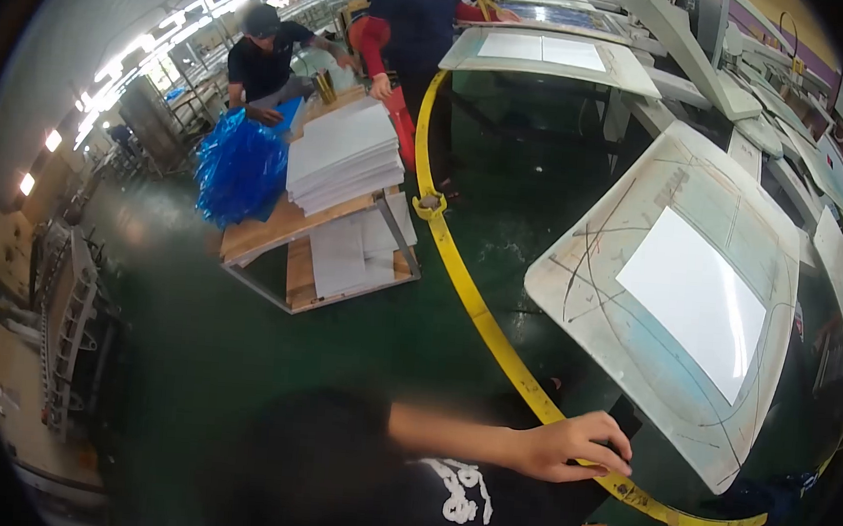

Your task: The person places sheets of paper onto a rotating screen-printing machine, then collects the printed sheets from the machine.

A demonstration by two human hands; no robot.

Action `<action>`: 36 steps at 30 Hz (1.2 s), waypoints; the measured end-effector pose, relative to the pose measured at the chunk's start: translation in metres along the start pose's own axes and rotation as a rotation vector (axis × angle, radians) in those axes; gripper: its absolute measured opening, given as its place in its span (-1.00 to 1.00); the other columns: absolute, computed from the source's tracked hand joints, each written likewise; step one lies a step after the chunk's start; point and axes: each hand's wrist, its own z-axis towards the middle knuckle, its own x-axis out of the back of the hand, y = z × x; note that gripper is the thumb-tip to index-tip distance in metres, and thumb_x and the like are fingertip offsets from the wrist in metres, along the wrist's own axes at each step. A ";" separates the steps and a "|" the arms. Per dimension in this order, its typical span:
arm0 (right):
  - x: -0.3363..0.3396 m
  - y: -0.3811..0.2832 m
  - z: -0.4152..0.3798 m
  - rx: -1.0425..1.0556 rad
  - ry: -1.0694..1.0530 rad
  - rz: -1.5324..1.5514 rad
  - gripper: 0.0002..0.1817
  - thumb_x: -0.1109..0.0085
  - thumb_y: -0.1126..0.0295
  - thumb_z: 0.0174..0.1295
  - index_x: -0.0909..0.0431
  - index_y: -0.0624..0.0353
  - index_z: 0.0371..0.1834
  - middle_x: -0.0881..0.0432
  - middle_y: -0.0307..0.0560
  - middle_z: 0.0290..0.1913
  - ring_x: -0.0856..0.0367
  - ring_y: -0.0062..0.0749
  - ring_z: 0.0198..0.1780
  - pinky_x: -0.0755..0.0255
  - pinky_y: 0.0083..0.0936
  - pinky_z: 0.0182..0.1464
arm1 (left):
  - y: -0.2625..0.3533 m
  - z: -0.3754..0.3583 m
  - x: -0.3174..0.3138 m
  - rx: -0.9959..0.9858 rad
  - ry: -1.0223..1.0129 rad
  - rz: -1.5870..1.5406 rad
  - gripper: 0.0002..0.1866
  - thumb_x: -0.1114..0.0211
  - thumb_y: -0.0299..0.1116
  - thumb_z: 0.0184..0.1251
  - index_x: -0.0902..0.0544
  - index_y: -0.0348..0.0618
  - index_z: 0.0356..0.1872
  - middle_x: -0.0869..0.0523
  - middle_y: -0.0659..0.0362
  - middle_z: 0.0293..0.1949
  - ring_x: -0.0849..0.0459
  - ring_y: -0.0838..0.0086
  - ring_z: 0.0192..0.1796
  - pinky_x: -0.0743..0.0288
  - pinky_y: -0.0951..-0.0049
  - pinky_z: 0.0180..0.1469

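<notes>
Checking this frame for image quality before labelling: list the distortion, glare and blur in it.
Head view: strong fisheye bending, with a dark vignette at the corners; the yellow rail curves across the frame. Ceiling lights glare at upper left, and the white sheet on the pallet is blown out. The right hand on the rail is fairly sharp; the dark shirt below is blurred.

Shiny dark green floor; a wooden table with stacked white sheets; bright ceiling lights; a crinkly blue plastic bag.

The curved rail is yellow over a dark green floor. A white sheet lies on a pale grey pallet scribbled with dark lines. Beside the white paper stack sits a bright blue plastic bag.
</notes>
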 end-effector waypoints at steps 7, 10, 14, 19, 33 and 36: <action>0.010 -0.059 0.010 0.227 0.235 -0.013 0.01 -0.40 0.08 -0.07 -0.03 0.07 0.44 0.11 0.38 0.46 0.06 0.25 0.45 0.07 0.08 0.40 | 0.031 0.018 -0.066 0.017 -0.214 -0.624 -0.74 -0.18 -0.38 0.33 -0.56 -0.16 0.01 -0.62 0.18 -0.18 -0.57 0.45 -0.16 -0.43 0.43 -0.15; 0.012 -0.090 0.013 0.304 0.289 -0.043 0.02 -0.38 0.06 -0.05 0.01 0.10 0.45 0.11 0.38 0.46 0.06 0.27 0.45 0.07 0.12 0.39 | 0.069 0.038 -0.073 0.190 -0.447 -1.009 -0.34 -0.26 -0.24 0.30 -0.15 -0.19 0.32 -0.44 0.03 0.14 -0.42 0.34 0.16 -0.36 0.36 0.12; 0.009 -0.119 0.016 0.391 0.320 -0.089 0.04 -0.36 0.04 -0.02 0.06 0.13 0.47 0.12 0.38 0.46 0.07 0.30 0.45 0.08 0.18 0.39 | 0.069 0.040 -0.071 0.422 -0.414 -1.091 -0.53 -0.11 -0.30 0.40 -0.32 -0.24 0.27 -0.55 0.15 -0.05 -0.50 0.52 -0.04 -0.42 0.49 -0.01; -0.037 -0.091 0.044 0.543 0.445 0.199 0.04 -0.33 -0.15 -0.01 -0.05 0.13 0.45 0.19 0.36 0.48 0.21 0.40 0.46 0.17 0.31 0.35 | 0.044 0.032 -0.033 0.264 -0.101 -0.836 -0.59 -0.07 -0.36 0.43 -0.40 -0.29 0.24 -0.64 0.16 -0.04 -0.56 0.58 -0.09 -0.43 0.55 -0.02; -0.059 0.006 0.064 -0.458 0.413 1.057 -0.52 -0.11 0.24 0.32 -0.36 0.33 0.19 -0.53 -0.03 -0.01 -0.45 -0.32 0.08 -0.34 -0.47 0.11 | -0.008 -0.019 0.020 0.714 0.365 -0.626 -0.75 -0.21 -0.38 0.34 -0.53 -0.28 -0.04 -0.65 0.15 -0.15 -0.59 0.51 -0.11 -0.48 0.51 -0.03; -0.061 0.003 0.067 -0.510 0.340 0.985 -0.43 -0.21 0.12 0.24 -0.37 0.32 0.17 -0.59 0.03 -0.07 -0.53 -0.25 -0.04 -0.36 -0.39 0.06 | -0.015 -0.001 0.013 0.724 0.546 -0.505 -0.76 -0.24 -0.58 0.24 -0.45 -0.29 -0.08 -0.65 0.13 -0.19 -0.60 0.59 -0.21 -0.51 0.58 -0.14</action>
